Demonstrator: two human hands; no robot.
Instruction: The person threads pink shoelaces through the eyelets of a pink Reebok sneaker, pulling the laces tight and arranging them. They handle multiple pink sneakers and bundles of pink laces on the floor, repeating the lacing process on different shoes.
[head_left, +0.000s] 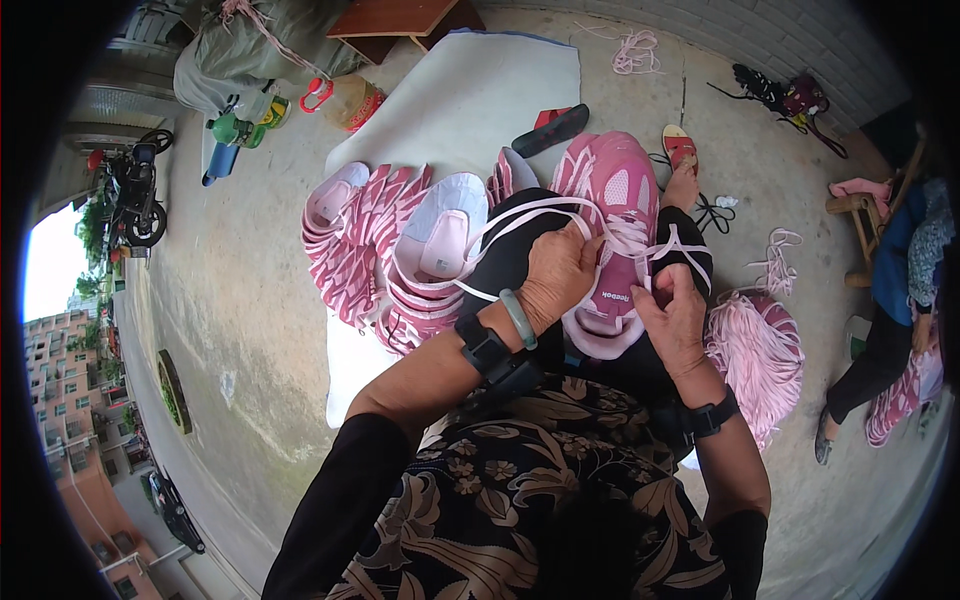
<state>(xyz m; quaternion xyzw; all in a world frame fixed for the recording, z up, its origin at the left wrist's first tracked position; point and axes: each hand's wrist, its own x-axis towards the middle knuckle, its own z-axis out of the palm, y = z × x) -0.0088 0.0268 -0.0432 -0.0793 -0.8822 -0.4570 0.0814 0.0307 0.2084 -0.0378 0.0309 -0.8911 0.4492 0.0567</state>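
Observation:
A pink and white shoe upper (612,215) lies on my lap between my knees. My left hand (556,272) is closed on its left side and pinches a pale pink lace (520,215) that loops away to the left. My right hand (672,318) grips the lace at the upper's right edge. A green bangle and a black wrist device sit on my left wrist, and a black band on my right.
A stack of pink and white shoe uppers (385,245) lies on a white sheet (460,95) to my left. A bundle of pink laces (757,350) rests at my right. Another seated person (895,300) is at the far right. Bottles, a bag and a motorbike stand at the upper left.

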